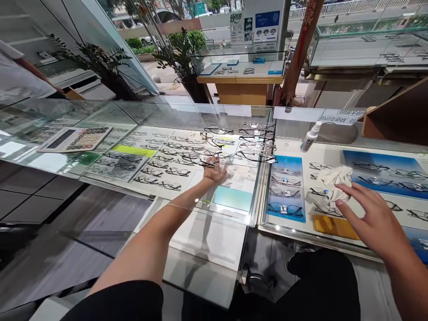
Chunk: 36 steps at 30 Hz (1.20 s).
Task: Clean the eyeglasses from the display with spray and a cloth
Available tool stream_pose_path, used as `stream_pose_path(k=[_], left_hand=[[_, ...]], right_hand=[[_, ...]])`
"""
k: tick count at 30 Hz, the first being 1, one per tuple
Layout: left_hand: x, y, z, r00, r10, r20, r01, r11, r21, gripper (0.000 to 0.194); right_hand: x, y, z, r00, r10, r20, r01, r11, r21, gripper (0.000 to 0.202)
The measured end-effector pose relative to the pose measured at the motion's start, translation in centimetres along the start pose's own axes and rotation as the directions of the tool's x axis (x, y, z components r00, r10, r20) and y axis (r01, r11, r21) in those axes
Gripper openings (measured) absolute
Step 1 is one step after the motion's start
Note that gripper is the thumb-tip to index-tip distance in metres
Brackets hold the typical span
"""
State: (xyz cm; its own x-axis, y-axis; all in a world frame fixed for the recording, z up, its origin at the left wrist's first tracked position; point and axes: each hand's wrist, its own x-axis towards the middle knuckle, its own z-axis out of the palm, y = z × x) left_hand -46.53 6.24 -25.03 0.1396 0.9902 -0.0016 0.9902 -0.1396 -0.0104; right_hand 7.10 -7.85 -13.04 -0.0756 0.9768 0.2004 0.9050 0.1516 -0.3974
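My left hand (216, 173) reaches over the glass counter with its fingers closed at a pair of dark-framed eyeglasses (209, 163). Several other eyeglasses lie on the glass just beyond it, among them a row of frames (257, 156) to its right. On the right side, my right hand (371, 216) pinches a crumpled pale cloth (336, 177) between thumb and fingers. The cloth rests over the counter top, partly covering frames displayed beneath. Close to this hand is a yellow-brown case (334, 226).
A white spray bottle (310, 136) stands upright behind the cloth. Farther left on the glass lies a calculator (76, 139). Eyeglasses on blue trays (302, 162) fill the display. Another person's arm (301, 49) rests at the far edge; a person in white (23, 73) is at left.
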Motion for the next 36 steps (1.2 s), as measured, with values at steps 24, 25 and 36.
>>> stream_pose_path(k=[24,25,36], left_hand=[[-25.7,11.9,-25.2,0.855,0.163,0.492,-0.124,0.986,-0.112,0.063],[-25.7,12.3,-26.7,0.874,0.17,0.455,-0.141,0.985,-0.098,0.064],[-4.8,8.6,-30.3,0.982,0.118,-0.148,-0.12,0.993,0.001,0.062]], right_hand=[[2.2,1.9,2.1,0.993,-0.103,-0.06,0.103,0.995,0.003,0.065],[2.2,1.9,2.1,0.993,-0.103,-0.06,0.104,0.995,0.006,0.065],[2.0,1.3,1.7,0.992,-0.096,-0.079,0.102,0.992,0.072,0.062]])
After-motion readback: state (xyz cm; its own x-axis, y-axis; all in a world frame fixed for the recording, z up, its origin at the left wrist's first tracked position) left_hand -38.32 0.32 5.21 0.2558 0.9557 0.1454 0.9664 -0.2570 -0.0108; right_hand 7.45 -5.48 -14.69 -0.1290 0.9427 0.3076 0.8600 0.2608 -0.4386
